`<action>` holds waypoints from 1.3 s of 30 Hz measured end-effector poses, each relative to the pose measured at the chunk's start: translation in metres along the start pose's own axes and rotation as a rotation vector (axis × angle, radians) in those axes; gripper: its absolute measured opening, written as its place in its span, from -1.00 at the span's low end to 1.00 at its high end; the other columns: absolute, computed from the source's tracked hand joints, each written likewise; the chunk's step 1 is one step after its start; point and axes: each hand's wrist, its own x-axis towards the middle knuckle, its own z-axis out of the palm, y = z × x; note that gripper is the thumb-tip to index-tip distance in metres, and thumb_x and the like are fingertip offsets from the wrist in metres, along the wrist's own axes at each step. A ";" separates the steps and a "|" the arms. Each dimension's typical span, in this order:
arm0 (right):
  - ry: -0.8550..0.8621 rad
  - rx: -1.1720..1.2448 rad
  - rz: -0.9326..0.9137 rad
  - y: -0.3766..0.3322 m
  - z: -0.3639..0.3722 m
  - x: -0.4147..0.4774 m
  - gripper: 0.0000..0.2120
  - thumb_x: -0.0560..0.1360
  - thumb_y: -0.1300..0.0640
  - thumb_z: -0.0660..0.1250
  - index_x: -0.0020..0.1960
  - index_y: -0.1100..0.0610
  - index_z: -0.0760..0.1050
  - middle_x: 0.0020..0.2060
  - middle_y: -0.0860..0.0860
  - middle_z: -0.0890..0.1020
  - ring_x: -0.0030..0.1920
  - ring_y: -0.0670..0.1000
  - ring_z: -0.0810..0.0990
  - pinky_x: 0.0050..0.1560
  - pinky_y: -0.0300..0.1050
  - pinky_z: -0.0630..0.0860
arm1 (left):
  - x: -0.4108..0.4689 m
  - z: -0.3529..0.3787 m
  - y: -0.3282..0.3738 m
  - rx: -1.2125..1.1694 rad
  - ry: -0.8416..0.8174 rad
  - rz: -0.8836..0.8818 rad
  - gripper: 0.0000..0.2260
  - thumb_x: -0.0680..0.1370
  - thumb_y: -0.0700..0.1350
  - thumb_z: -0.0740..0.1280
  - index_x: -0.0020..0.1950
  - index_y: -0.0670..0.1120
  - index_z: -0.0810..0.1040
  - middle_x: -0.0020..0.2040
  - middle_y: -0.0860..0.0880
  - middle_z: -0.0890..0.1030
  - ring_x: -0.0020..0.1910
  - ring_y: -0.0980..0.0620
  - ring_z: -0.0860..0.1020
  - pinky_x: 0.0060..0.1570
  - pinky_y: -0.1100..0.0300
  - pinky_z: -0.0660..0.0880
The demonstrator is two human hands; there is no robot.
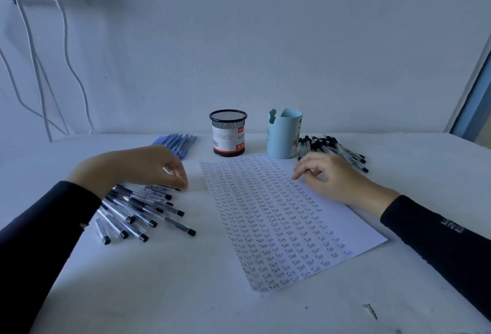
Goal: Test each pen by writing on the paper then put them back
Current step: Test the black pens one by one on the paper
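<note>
Pens (pixel 138 211) lie in a loose pile on the table's (pixel 172 294) left side, beside the paper (pixel 279 222) (covered in rows of "Test"). Left hand (pixel 148 166) hangs over the pile, fingertips (pixel 182 182) curled down at one pen; grasp or mere touch, cannot tell. Right hand (pixel 329 177) rests on the paper's right edge, fingers relaxed, holding nothing.

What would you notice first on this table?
The sheet of paper in the middle, packed with rows of the word Test. Pens surround it: a pen heap at the left hand, black-capped pens back right, blue pens back left.
</note>
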 end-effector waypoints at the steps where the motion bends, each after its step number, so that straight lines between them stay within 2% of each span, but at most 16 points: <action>1: 0.000 0.001 0.003 -0.001 0.000 0.000 -0.75 0.51 0.35 0.31 -0.11 0.06 0.69 -0.07 -0.13 0.62 -0.08 -0.05 0.60 -0.05 -0.18 0.51 | 0.001 0.000 0.001 0.009 0.014 0.003 -0.93 0.49 0.09 0.44 -0.08 0.14 0.67 -0.12 0.31 0.66 -0.10 0.38 0.57 0.14 0.26 0.48; 5: -0.014 0.020 0.028 -0.003 -0.002 -0.001 -0.75 0.52 0.33 0.31 -0.11 0.05 0.68 -0.07 -0.16 0.62 -0.09 -0.09 0.58 -0.05 -0.24 0.49 | -0.006 -0.010 -0.001 0.029 0.027 -0.023 -0.83 0.37 0.19 0.49 -0.11 0.19 0.66 -0.14 0.40 0.60 -0.09 0.40 0.54 -0.02 0.33 0.42; 8: -0.017 0.014 0.024 -0.004 -0.002 -0.002 -0.75 0.52 0.32 0.31 -0.10 0.04 0.68 -0.06 -0.15 0.62 -0.05 -0.09 0.59 -0.04 -0.29 0.48 | -0.010 -0.012 -0.006 0.040 0.011 -0.038 -0.78 0.25 0.31 0.47 -0.16 0.30 0.65 -0.13 0.32 0.61 -0.08 0.35 0.54 0.07 0.23 0.47; 10: -0.020 0.008 0.026 -0.004 -0.002 -0.002 -0.76 0.52 0.33 0.31 -0.10 0.05 0.69 -0.05 -0.14 0.62 -0.05 -0.10 0.58 -0.05 -0.34 0.46 | -0.008 -0.009 -0.006 0.050 -0.009 -0.032 -0.87 0.31 0.23 0.51 -0.19 0.30 0.67 -0.09 0.24 0.64 -0.07 0.31 0.55 0.15 0.16 0.48; 13: -0.024 0.002 0.029 -0.005 -0.003 -0.001 -0.76 0.52 0.33 0.31 -0.10 0.06 0.69 -0.06 -0.14 0.62 -0.08 -0.13 0.57 -0.06 -0.34 0.46 | -0.006 -0.006 -0.005 0.046 -0.001 -0.007 -0.94 0.38 0.15 0.52 -0.18 0.27 0.68 -0.06 0.28 0.64 -0.04 0.37 0.54 0.19 0.21 0.45; 17: -0.024 0.005 0.027 -0.005 -0.003 -0.002 -0.76 0.52 0.32 0.31 -0.10 0.05 0.69 -0.06 -0.16 0.61 -0.05 -0.12 0.58 -0.06 -0.34 0.46 | -0.001 -0.002 0.005 -0.078 0.163 0.063 -0.95 0.45 0.05 0.49 -0.11 0.19 0.68 -0.13 0.28 0.67 -0.09 0.34 0.60 0.11 0.23 0.52; 20: -0.025 -0.005 0.024 -0.002 -0.002 -0.002 -0.75 0.52 0.30 0.31 -0.10 0.02 0.68 -0.06 -0.18 0.61 -0.08 -0.09 0.59 -0.05 -0.22 0.50 | 0.007 0.012 0.031 -0.211 0.357 0.175 -0.89 0.46 -0.06 0.49 -0.11 0.16 0.66 -0.18 0.25 0.68 -0.14 0.30 0.63 0.01 0.35 0.51; 23: -0.025 -0.011 0.015 0.001 -0.001 -0.001 -0.73 0.51 0.31 0.29 -0.10 0.00 0.68 -0.07 -0.19 0.61 -0.09 -0.06 0.59 -0.03 -0.03 0.55 | 0.014 0.034 0.060 -0.210 0.509 0.389 -0.86 0.45 -0.11 0.50 -0.07 0.12 0.68 -0.17 0.21 0.70 -0.13 0.22 0.64 -0.08 0.49 0.45; 25: -0.018 -0.005 0.015 0.000 -0.002 -0.001 -0.71 0.51 0.33 0.28 -0.10 0.01 0.68 -0.07 -0.18 0.61 -0.06 -0.06 0.60 0.00 0.01 0.55 | 0.016 0.046 0.075 -0.200 0.547 0.506 -0.87 0.44 -0.09 0.49 -0.02 0.03 0.71 -0.13 0.15 0.70 -0.16 0.16 0.64 -0.09 0.44 0.48; 28: -0.016 0.003 0.030 -0.008 -0.001 0.000 -0.73 0.52 0.32 0.28 -0.04 0.02 0.67 -0.07 -0.14 0.63 -0.02 -0.09 0.59 0.02 -0.02 0.55 | 0.020 0.061 0.084 -0.174 0.474 0.594 -0.82 0.45 -0.01 0.46 0.02 0.00 0.72 -0.09 0.12 0.70 -0.14 0.18 0.63 -0.07 0.32 0.54; 31: -0.113 -0.025 0.026 -0.027 0.001 -0.002 -0.78 0.56 0.11 0.34 0.18 0.02 0.63 0.02 -0.20 0.60 0.06 -0.24 0.55 0.15 -0.22 0.47 | 0.024 0.071 0.081 -0.132 0.412 0.601 -0.77 0.46 0.05 0.42 0.05 0.00 0.72 0.00 0.12 0.70 -0.03 0.23 0.61 0.05 0.37 0.51; 34: -0.187 -0.083 0.058 -0.053 0.010 -0.004 -0.49 0.48 -0.29 0.28 0.30 -0.03 0.56 0.10 -0.21 0.55 0.15 -0.23 0.48 0.22 -0.26 0.38 | 0.029 0.065 0.071 -0.118 0.466 0.518 -0.78 0.49 0.03 0.40 0.09 0.02 0.70 0.07 0.15 0.68 0.04 0.23 0.59 0.05 0.44 0.49; 37: -0.135 -0.219 0.010 -0.064 0.027 -0.006 -0.38 0.39 -0.43 0.20 0.26 -0.07 0.59 0.07 -0.18 0.52 0.15 -0.15 0.42 0.20 -0.16 0.34 | 0.028 0.054 0.055 -0.056 0.484 0.401 -0.63 0.48 0.26 0.31 0.11 0.07 0.68 0.08 0.20 0.66 0.03 0.26 0.59 0.09 0.22 0.55; 39: -0.109 -0.215 -0.017 -0.064 0.030 -0.005 -0.47 0.41 -0.37 0.24 0.17 -0.07 0.64 0.04 -0.15 0.53 0.12 -0.12 0.43 0.17 -0.14 0.34 | 0.027 0.049 0.047 -0.015 0.484 0.338 -0.55 0.48 0.35 0.21 0.11 0.09 0.67 0.08 0.22 0.65 0.02 0.24 0.60 0.11 0.09 0.56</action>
